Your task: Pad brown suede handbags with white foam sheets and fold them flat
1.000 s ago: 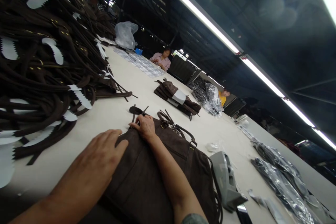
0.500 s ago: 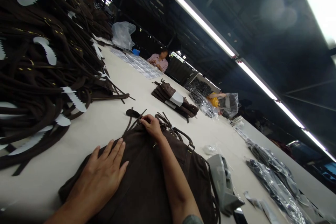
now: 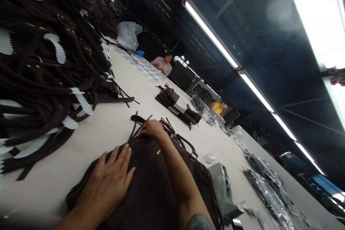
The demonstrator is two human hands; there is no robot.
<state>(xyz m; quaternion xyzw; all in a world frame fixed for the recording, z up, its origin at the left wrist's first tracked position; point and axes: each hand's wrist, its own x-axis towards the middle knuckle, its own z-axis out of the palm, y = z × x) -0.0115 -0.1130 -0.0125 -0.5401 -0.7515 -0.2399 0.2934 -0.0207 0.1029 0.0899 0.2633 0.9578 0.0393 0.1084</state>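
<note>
1. Brown bag (image 3: 151, 187): lies on the white table (image 3: 107, 129), beneath your hands.
2. Your left hand (image 3: 110, 178): fingers extended flat on the bag, grasping nothing.
3. Your right hand (image 3: 151, 128): fingers curled at the bag's far edge; grip cannot be told.
4. Grey device (image 3: 219, 183): right of the bag.

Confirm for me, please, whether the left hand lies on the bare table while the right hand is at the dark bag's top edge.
The left hand's place is wrong: the head view shows the left hand lying on the dark bag. The right hand is indeed at its top edge.
</note>
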